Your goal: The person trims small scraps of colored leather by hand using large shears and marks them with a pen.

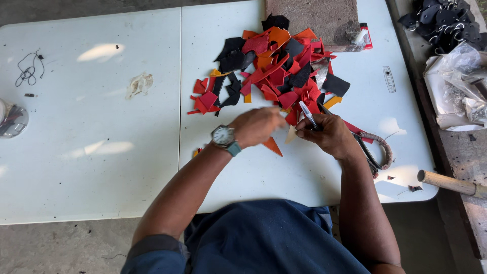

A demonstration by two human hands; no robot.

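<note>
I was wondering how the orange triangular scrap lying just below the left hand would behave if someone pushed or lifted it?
The orange triangular scrap looks thin and flat like the cut pieces in the pile, so it is probably light and would slide on the smooth white table. It likely bends somewhat when lifted. Lying flat, it seems unlikely to roll or tip.

White table (101,177) as landmark: tangled black cord (29,68) at its far-left corner, round clear container (11,121) on its left edge. Brown slab (317,20) on its far edge; wooden handle (449,183) sticks over its near-right corner, plastic bag (454,86) off its right side.
</note>
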